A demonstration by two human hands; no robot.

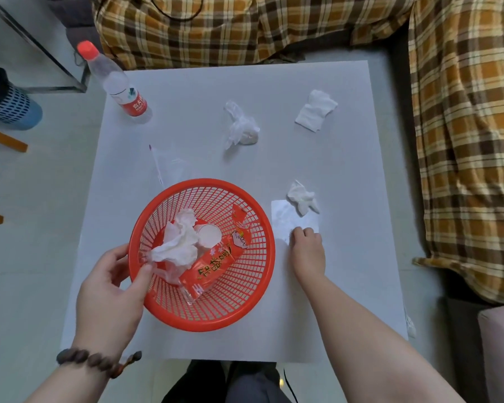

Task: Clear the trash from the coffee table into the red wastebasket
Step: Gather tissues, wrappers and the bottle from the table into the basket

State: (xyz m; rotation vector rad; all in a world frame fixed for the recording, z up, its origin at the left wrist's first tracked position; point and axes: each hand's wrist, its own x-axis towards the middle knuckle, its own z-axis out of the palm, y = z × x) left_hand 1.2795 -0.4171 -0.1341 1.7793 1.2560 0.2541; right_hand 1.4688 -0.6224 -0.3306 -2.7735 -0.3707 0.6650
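The round red wastebasket point(216, 312) is glossy moulded plastic with an open lattice wall. In it lie soft crumpled white tissue paper point(176, 242) and a shiny red printed plastic wrapper point(216, 261). The square white coffee table point(332, 158) has a smooth matt top. On it stand a clear plastic bottle with a red cap point(114, 80) and a thin crinkled transparent plastic bag point(240, 128), beside matt folded white paper napkins point(316, 110). The checked orange-brown sofa cover point(463, 112) is woven cloth.

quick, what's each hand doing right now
Left hand: grips the rim of the red wastebasket.
Right hand: fingers curled onto the flat white paper; whether it has a grip on it cannot be told.
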